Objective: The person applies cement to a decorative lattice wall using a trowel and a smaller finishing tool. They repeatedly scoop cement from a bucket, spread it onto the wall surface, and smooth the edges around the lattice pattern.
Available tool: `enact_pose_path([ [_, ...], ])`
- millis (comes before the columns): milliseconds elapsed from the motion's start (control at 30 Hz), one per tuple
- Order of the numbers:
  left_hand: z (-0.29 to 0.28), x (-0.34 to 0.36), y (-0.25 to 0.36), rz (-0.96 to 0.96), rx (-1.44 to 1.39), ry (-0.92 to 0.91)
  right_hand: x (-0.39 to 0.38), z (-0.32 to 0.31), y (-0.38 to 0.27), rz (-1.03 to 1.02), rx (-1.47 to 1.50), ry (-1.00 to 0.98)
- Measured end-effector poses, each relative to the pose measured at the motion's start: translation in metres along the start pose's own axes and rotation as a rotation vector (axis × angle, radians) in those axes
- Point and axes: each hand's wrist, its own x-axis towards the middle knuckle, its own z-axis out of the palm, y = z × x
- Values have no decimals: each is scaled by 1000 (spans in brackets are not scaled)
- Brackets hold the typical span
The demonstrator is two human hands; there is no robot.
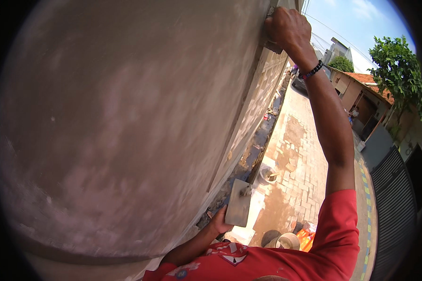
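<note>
A grey plastered wall (126, 117) fills the left side. High at its right-hand edge, my right hand (290, 29) is closed in a fist around a grey, mortar-caked tool (273, 47). Most of that tool is hidden by the fist, so its kind does not show; it sits against the wall's edge. Lower down, my left hand (219, 221) grips the near left edge of a flat rectangular mortar board (238, 206), held out from the wall. A small lump of dark mortar (244, 191) lies on the board's far right part.
A bucket (267, 175) with a tool in it stands on the paved lane (300, 154). Nearer are another bucket (288, 241) and an orange bag (306, 238). A ditch (255, 152) runs along the wall's foot. At right are a dark slatted gate (395, 192) and a tree (398, 70).
</note>
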Motion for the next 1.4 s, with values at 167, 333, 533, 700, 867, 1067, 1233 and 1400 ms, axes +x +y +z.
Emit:
enact_pose_path([
  [167, 3, 1, -5, 39, 151, 242, -80, 25, -35, 61, 100, -163],
  [333, -3, 2, -6, -86, -32, 11, -132, 29, -21, 119, 378, -131],
  [533, -1, -5, 1, -31, -27, 71, -70, 39, 58, 289, 930, 156],
  [700, 16, -13, 0, 40, 2, 96, -30, 52, 62, 125, 1001, 245],
  [867, 26, -14, 1, 98, 137, 213, -33, 83, 37, 86, 850, 403],
  [1067, 52, -26, 4, 150, 81, 149, -85, 157, 72, 513, 949, 138],
  [1233, 26, -38, 12, 282, 139, 409, -63, 93, 56, 385, 1139, 286],
  [1400, 31, -35, 7, 301, 108, 365, -37, 99, 42, 154, 1056, 370],
])
